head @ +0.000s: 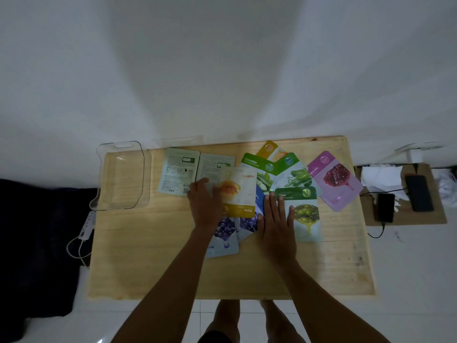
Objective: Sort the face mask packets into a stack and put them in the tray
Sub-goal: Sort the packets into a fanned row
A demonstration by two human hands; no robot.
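Several face mask packets lie fanned out on the wooden table (153, 256). My left hand (206, 206) rests flat on the left edge of the honey packet (241, 191), fingers spread. My right hand (278, 221) lies flat, fingers apart, across the left side of the olive packet (305, 216) and a blueberry packet (248, 222). Another blueberry packet (223, 237) sticks out under my left wrist. Two packets (176, 170) lie face down at the left. Cucumber packets (259, 169) and a pomegranate packet (337, 180) lie behind. The clear plastic tray (121, 174) stands empty at the table's far left corner.
A small wooden side board (405, 216) at the right carries two dark phones (419, 193) with cables and white tissue. A white power strip (86, 226) with cords lies on the floor at the left beside dark fabric. My bare legs show below the table's near edge.
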